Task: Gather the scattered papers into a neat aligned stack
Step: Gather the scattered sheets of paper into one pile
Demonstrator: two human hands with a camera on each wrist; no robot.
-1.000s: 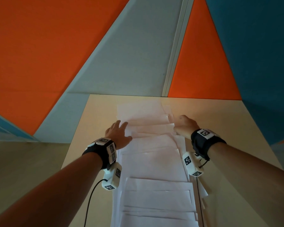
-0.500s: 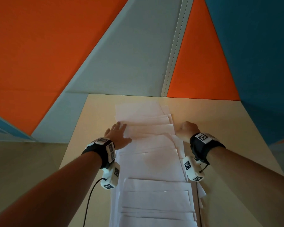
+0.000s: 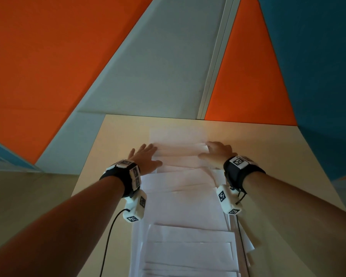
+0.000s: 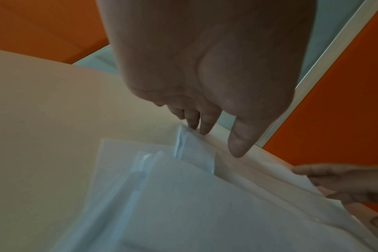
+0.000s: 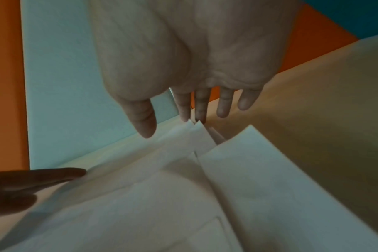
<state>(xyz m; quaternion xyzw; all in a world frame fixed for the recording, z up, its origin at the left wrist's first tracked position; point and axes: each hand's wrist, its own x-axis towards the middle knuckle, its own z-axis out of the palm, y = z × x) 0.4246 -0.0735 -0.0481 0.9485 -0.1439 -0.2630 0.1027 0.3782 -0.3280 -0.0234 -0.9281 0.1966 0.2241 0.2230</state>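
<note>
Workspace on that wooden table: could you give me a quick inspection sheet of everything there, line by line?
Surface: light wooden table, set against the wall.
Job's things: white papers lie in an overlapping row down the table's middle, edges not aligned.
Clutter: nothing seen.
Grippers: left hand has straight fingers touching the left edge of the far sheets; right hand has straight fingers touching their right edge. Neither grips a sheet.
Cables: a black cable hangs from the left wrist camera; a thinner one runs from the right wrist camera.
Surroundings: orange wall panels, grey and blue ones beside them.
</note>
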